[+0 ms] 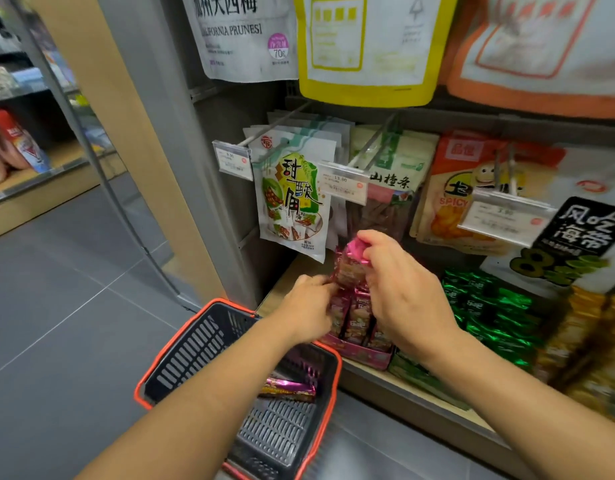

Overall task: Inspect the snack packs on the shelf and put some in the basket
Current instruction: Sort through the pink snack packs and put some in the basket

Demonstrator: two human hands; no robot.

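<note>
One pink snack pack (351, 271) hangs above the shelf's (282, 278) left end, pinched by the right grip (399, 289); left grip (309, 306) touches it, closure unclear; basket (181, 355) on grey tiled floor (56, 289).

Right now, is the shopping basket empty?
No: one pink snack pack lies on the bottom of the basket.
</note>
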